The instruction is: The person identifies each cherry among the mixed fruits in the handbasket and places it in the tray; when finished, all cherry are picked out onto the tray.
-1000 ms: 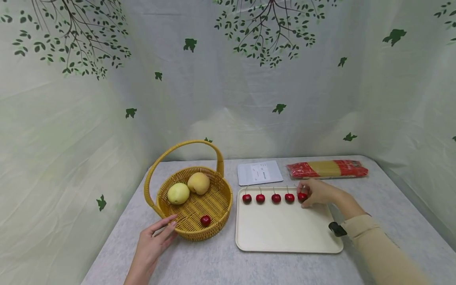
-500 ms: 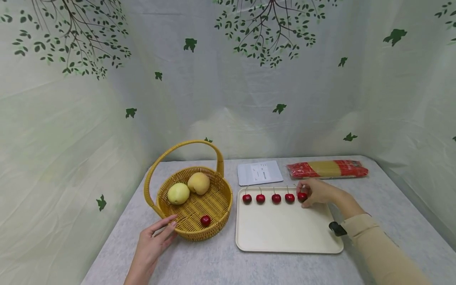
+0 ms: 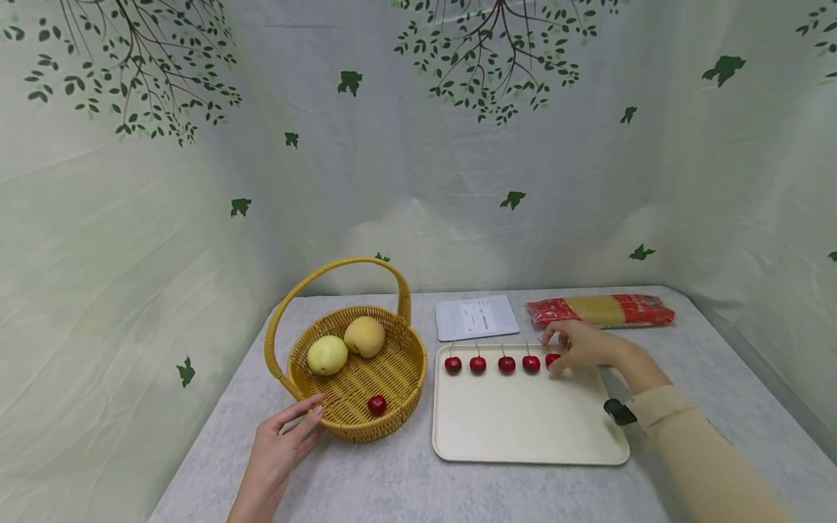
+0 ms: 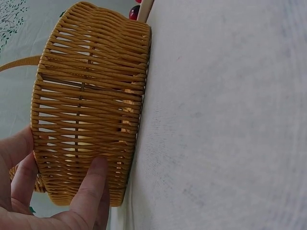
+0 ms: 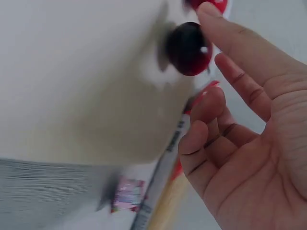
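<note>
The cream tray (image 3: 523, 428) serves as the landmark, lying on the grey table (image 3: 405, 487). Left of the tray stands one wicker basket (image 3: 392, 378) with a hoop handle, holding two pale yellow fruits (image 3: 328, 354) and one loose cherry (image 3: 376, 404). Behind the tray's right corner lies one packet of spaghetti (image 3: 600, 310) in red wrapping, its print too small to read. Behind the tray's left half lies one white card (image 3: 476, 317) with dark writing that cannot be made out. Along the tray's far edge sits a row of five cherries, and the rightmost cherry (image 3: 552, 359) rests on the tray surface. The right hand (image 3: 582, 347) hovers just over that cherry with fingers (image 5: 230, 43) loosely spread, gripping nothing. The left hand (image 3: 281, 447) rests with straight fingers (image 4: 91, 184) touching the basket's near wall.
</note>
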